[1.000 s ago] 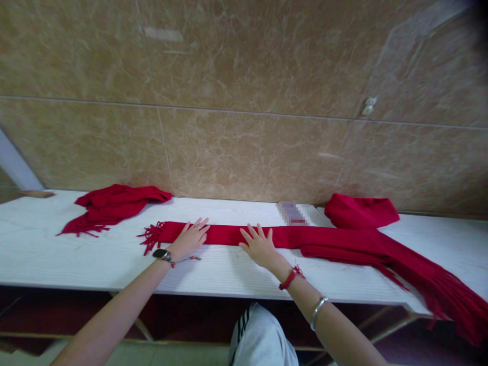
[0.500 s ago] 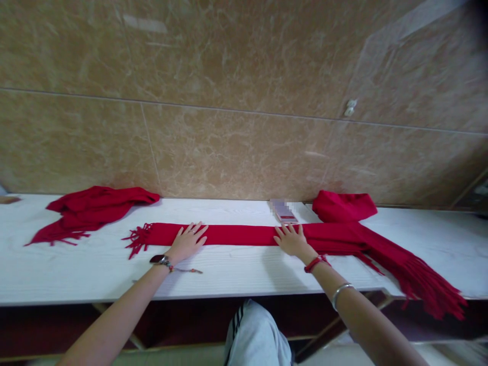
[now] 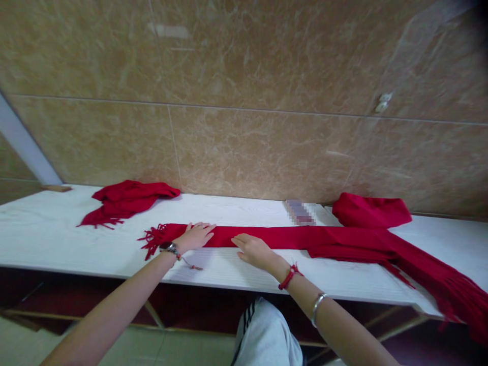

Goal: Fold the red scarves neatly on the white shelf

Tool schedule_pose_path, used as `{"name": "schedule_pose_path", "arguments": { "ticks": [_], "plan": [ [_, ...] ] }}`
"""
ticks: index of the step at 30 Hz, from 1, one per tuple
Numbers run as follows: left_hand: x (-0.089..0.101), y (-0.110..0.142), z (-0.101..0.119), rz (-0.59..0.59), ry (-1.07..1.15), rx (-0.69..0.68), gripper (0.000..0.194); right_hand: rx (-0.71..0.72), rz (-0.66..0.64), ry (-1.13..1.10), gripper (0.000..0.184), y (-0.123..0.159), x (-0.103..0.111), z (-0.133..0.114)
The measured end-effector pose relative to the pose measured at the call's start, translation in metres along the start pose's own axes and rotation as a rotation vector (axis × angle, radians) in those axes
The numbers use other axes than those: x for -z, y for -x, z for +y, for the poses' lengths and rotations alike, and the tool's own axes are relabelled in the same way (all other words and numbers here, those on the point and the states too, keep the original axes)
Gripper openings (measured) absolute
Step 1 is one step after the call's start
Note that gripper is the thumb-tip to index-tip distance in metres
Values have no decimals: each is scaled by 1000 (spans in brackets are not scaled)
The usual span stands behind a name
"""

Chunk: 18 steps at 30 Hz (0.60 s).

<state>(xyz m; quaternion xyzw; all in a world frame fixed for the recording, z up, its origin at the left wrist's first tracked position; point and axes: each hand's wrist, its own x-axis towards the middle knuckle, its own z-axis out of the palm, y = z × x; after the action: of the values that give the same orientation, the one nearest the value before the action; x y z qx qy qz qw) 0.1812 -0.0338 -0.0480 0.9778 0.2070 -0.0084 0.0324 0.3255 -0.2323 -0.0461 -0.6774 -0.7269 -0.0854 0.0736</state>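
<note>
A long red scarf (image 3: 290,237) with fringed ends lies along the white counter, its left part flat in a narrow strip. Farther right it is layered, and its fringe hangs over the front edge. My left hand (image 3: 196,237) rests palm down on the strip near the left fringe, fingers stretched out and holding nothing. On the same strip, a little to the right, is my right hand (image 3: 256,250), its fingers extended and close together over the cloth. Whether the right palm presses on the scarf I cannot tell.
A second red scarf (image 3: 131,201) lies crumpled at the back left of the counter (image 3: 95,254). More bunched red cloth (image 3: 371,211) sits against the tiled wall (image 3: 244,147) at the right. A phone-like object (image 3: 299,211), partly blurred out, lies behind the strip.
My right hand slid right along the scarf, then came back left, nearer my left hand, its fingers now closer together. My left hand stays near the fringe. The camera view shifted too.
</note>
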Motion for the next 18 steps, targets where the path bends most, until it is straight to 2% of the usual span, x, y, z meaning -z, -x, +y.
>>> {"name": "schedule_pose_path", "arguments": {
  "ticks": [3, 7, 13, 18],
  "plan": [
    [16, -8, -22, -42, 80, -43, 42, 4, -79, 77, 32, -20, 7, -18],
    [26, -22, -40, -99, 151, -126, 39, -33, -103, 133, 25, -34, 6, -19],
    [19, -43, -36, -168, 237, -125, 35, -212, 12, 162, 25, -34, -12, -13],
    [12, -57, -31, -173, 341, -109, 30, -219, 110, 251, 21, -28, -13, -8]
  ]
}}
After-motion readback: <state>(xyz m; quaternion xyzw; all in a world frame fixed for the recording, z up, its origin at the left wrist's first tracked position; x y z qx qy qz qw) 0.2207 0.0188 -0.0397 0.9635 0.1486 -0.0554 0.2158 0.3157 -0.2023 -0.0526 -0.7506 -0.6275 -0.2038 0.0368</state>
